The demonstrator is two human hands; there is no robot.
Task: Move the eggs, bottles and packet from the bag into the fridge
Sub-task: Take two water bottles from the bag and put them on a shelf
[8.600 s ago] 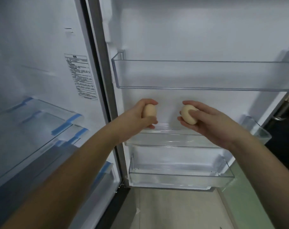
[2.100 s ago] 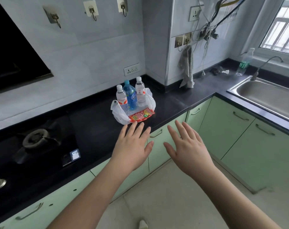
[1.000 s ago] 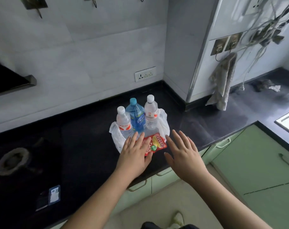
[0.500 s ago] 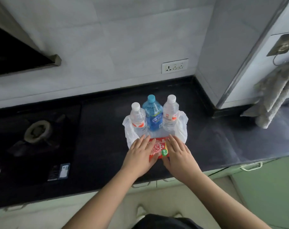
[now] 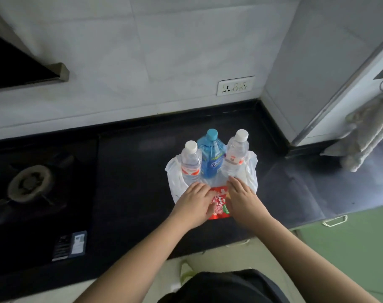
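Note:
A white plastic bag (image 5: 172, 179) lies open on the black counter (image 5: 131, 182). Three bottles stand upright in it: a clear one with a white cap (image 5: 190, 165) on the left, a blue one (image 5: 210, 159) in the middle, and a clear one (image 5: 235, 156) on the right. In front of them lies a red packet (image 5: 219, 202). My left hand (image 5: 195, 204) curls over the packet's left side and my right hand (image 5: 243, 200) covers its right side, so only the middle strip shows. No eggs are in view.
A gas burner (image 5: 30, 182) sits on the hob at the left, under a dark range hood (image 5: 22, 66). A wall socket (image 5: 235, 85) is behind the bag. A grey cloth (image 5: 367, 132) hangs at the right. Green cabinets (image 5: 350, 248) run below the counter.
I have turned from the fridge door, where each hand held an egg, to the counter. Both hands, now without eggs, reached forward and have closed in onto the red packet.

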